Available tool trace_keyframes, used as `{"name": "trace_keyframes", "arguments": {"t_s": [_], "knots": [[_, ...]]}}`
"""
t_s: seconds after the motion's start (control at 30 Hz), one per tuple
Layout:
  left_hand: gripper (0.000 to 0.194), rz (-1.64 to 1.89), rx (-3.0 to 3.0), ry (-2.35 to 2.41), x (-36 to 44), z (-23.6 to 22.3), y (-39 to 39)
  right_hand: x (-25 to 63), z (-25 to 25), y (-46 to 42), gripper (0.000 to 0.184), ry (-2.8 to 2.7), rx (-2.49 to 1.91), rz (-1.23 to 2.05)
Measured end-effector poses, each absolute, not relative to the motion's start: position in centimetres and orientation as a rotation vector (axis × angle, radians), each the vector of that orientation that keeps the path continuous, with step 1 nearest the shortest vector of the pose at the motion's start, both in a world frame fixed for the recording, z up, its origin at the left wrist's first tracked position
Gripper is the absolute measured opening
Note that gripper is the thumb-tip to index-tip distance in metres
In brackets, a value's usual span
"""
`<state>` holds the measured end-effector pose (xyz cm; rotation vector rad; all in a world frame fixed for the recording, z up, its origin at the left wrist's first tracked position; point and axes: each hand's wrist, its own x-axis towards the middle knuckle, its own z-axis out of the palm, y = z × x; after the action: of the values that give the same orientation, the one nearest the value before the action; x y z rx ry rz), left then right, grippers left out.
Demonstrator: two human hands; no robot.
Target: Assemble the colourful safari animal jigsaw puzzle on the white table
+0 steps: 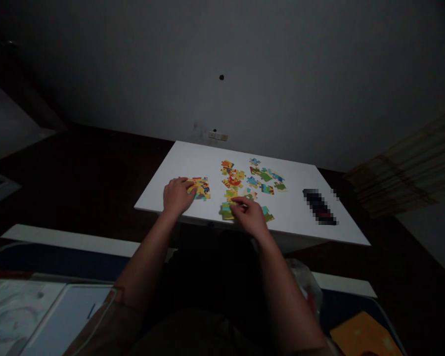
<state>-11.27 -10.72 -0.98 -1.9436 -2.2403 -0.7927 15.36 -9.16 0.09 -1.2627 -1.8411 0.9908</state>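
Several colourful jigsaw pieces [254,179] lie scattered on a small white table [193,160]. My left hand [177,195] rests with curled fingers on a joined yellow puzzle section [201,188] at the table's left front. My right hand [249,215] is closed in a pinch on a green and yellow puzzle piece [227,210] near the front edge. More green pieces [267,215] lie just right of that hand.
A dark, blurred rectangular object [320,206] lies on the table's right side. The room is dim, with a dark floor and a grey wall with an outlet [218,136]. A white box [40,311] sits at lower left, an orange item [363,336] at lower right.
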Motion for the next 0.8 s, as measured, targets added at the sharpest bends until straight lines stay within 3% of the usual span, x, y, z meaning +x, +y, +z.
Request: {"name": "trace_keyframes", "arguments": {"t_s": [0.4,0.8], "knots": [[0.039,-0.810,-1.998,-2.215,-11.2,-0.9,-11.0,7.5,-1.5,-8.2,0.025,-2.207,-1.262,0.504],[0.031,-0.802,-2.247,-2.113,-11.3,-0.9,-10.8,7.5,-2.2,-8.9,0.023,-2.200,-1.207,0.442]]}}
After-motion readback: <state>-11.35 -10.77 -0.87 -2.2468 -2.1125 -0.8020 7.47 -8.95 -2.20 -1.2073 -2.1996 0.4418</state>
